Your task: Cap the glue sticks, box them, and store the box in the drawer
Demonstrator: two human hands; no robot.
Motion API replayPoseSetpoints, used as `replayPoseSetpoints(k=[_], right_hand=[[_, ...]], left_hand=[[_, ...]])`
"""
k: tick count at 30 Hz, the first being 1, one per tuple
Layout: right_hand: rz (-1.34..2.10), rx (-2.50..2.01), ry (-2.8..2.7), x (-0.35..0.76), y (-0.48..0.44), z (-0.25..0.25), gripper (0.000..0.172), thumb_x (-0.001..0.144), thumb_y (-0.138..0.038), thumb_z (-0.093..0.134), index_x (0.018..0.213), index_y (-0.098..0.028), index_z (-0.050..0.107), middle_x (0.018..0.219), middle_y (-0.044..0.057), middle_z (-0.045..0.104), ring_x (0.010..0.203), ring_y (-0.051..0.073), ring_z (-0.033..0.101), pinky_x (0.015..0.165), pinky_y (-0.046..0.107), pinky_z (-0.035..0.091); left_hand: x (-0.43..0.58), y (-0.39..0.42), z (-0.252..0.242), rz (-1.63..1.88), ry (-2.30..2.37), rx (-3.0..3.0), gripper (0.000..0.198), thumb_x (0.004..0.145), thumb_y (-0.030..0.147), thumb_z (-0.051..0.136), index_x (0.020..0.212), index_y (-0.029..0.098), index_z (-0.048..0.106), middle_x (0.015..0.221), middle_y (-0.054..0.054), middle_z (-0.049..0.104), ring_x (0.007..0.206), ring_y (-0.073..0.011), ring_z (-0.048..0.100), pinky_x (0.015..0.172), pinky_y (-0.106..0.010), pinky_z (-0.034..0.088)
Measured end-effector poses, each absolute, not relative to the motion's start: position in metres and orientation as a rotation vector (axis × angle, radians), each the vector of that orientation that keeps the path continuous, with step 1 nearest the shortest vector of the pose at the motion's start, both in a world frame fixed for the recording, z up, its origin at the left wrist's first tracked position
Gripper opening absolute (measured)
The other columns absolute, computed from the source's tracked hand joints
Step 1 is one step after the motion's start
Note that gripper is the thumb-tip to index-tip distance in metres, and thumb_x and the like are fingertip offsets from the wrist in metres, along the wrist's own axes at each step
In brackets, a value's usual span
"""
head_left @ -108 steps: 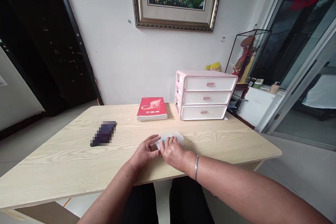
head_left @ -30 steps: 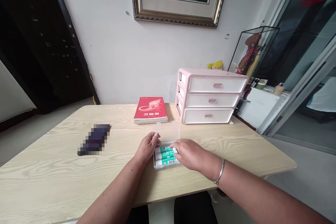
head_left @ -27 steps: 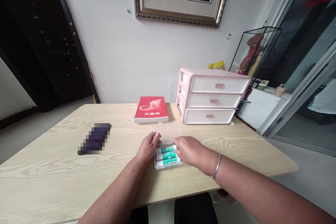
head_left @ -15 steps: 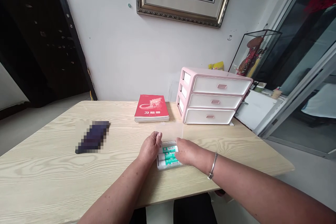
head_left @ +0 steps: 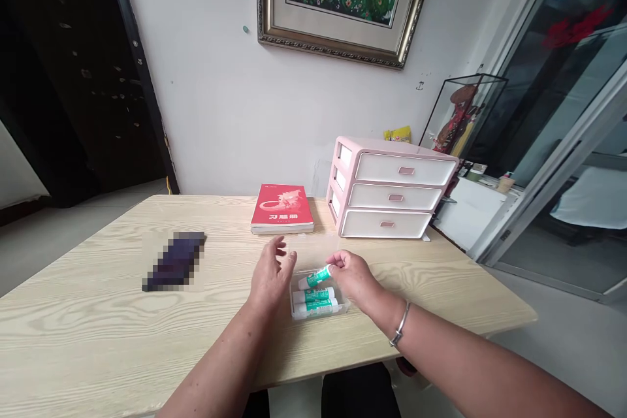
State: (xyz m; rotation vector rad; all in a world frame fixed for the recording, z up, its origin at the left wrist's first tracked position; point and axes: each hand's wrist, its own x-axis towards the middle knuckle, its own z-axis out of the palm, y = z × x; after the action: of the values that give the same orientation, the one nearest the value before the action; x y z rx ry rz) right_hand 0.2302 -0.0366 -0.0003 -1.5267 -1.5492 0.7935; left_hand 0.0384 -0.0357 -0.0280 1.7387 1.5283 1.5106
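Observation:
A clear plastic box (head_left: 292,304) lies near the table's front edge, its transparent lid folded back toward the wall. Inside it two white-and-green glue sticks (head_left: 316,307) lie side by side. My right hand (head_left: 349,273) pinches the right end of another glue stick (head_left: 316,277), which is tilted, its right end raised over the box's far part. Beside the box's left side, my left hand (head_left: 271,274) is held with fingers apart and nothing in it.
Behind the box are a red book (head_left: 283,206) and a pink-and-white drawer unit (head_left: 396,196). A dark, pixelated flat object (head_left: 175,261) lies on the left of the wooden table (head_left: 98,333).
My left hand has let go of the box's lid edge and opened. My right hand has taken one glue stick by its end and lifted that end. The view has tilted slightly up.

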Motion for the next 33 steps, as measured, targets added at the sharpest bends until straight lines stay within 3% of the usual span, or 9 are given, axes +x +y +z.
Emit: replayPoseSetpoints(k=[3, 8, 11, 15, 19, 22, 26, 33], right_hand=[[0.808, -1.435, -1.426, 0.235, -0.045, 0.015, 0.009, 0.074, -0.016, 0.056, 0.082, -0.017, 0.062, 0.074, 0.001, 0.063, 0.067, 0.014, 0.059, 0.061, 0.025, 0.048], [1.025, -1.218, -1.310, 0.228, -0.064, 0.037, 0.015, 0.073, -0.027, 0.061, 0.085, -0.018, 0.057, 0.068, -0.003, 0.057, 0.053, 0.010, 0.050, 0.049, 0.023, 0.045], [1.074, -1.141, -1.307, 0.219, -0.069, 0.043, 0.018, 0.074, -0.029, 0.061, 0.088, -0.018, 0.058, 0.070, -0.004, 0.056, 0.054, 0.009, 0.052, 0.053, 0.024, 0.049], [1.066, -1.214, -1.319, 0.224, -0.064, 0.040, 0.036, 0.078, -0.025, 0.058, 0.113, -0.018, 0.058, 0.086, 0.001, 0.061, 0.070, 0.014, 0.062, 0.051, 0.022, 0.048], [1.009, -1.472, -1.466, 0.244, -0.057, 0.015, 0.025, 0.076, -0.012, 0.054, 0.099, -0.016, 0.064, 0.073, -0.001, 0.062, 0.055, 0.010, 0.057, 0.054, 0.022, 0.045], [0.917, -1.590, -1.652, 0.253, -0.056, -0.004, 0.025, 0.075, -0.011, 0.054, 0.095, -0.018, 0.067, 0.073, 0.000, 0.066, 0.055, 0.011, 0.057, 0.052, 0.023, 0.041], [0.668, -1.665, -1.877, 0.251, -0.059, -0.008, 0.026, 0.079, -0.015, 0.052, 0.096, -0.020, 0.070, 0.082, 0.003, 0.071, 0.063, 0.015, 0.060, 0.055, 0.024, 0.039], [0.583, -1.782, -1.995, 0.244, -0.058, 0.008, 0.032, 0.078, -0.013, 0.055, 0.104, -0.020, 0.072, 0.084, 0.006, 0.073, 0.076, 0.020, 0.066, 0.063, 0.026, 0.042]], left_hand=[[0.033, -0.048, -0.019, 1.655, 1.535, 1.868, 0.039, 0.090, 0.039, 0.053, 0.124, 0.022, 0.052, 0.121, -0.011, 0.059, 0.105, -0.0256, 0.060, 0.082, -0.038, 0.052], [0.039, -0.061, -0.011, 1.521, 1.297, 2.335, 0.042, 0.088, 0.041, 0.061, 0.126, 0.023, 0.058, 0.119, -0.012, 0.061, 0.111, -0.0272, 0.058, 0.096, -0.039, 0.049], [0.042, -0.064, -0.011, 1.369, 1.225, 2.465, 0.036, 0.094, 0.039, 0.054, 0.125, 0.024, 0.060, 0.107, -0.011, 0.067, 0.098, -0.0244, 0.063, 0.087, -0.036, 0.051], [0.023, -0.065, -0.010, 1.456, 1.381, 2.351, 0.034, 0.096, 0.041, 0.049, 0.122, 0.023, 0.061, 0.105, -0.011, 0.069, 0.092, -0.0225, 0.065, 0.081, -0.032, 0.051], [-0.017, -0.050, -0.005, 1.562, 1.868, 1.914, 0.043, 0.093, 0.052, 0.046, 0.118, 0.021, 0.061, 0.097, -0.008, 0.072, 0.085, -0.0233, 0.067, 0.073, -0.030, 0.050], [-0.037, -0.027, -0.009, 1.109, 2.184, 1.794, 0.042, 0.094, 0.047, 0.043, 0.122, 0.021, 0.060, 0.093, -0.009, 0.074, 0.080, -0.0259, 0.068, 0.063, -0.029, 0.045], [-0.033, 0.009, -0.026, 0.845, 2.112, 1.948, 0.033, 0.086, 0.030, 0.053, 0.115, 0.022, 0.067, 0.109, -0.013, 0.073, 0.097, -0.0292, 0.068, 0.075, -0.031, 0.046], [-0.011, 0.047, -0.038, 0.908, 1.876, 2.080, 0.042, 0.083, 0.013, 0.050, 0.121, 0.021, 0.067, 0.125, -0.009, 0.068, 0.116, -0.0253, 0.062, 0.097, -0.032, 0.045]])
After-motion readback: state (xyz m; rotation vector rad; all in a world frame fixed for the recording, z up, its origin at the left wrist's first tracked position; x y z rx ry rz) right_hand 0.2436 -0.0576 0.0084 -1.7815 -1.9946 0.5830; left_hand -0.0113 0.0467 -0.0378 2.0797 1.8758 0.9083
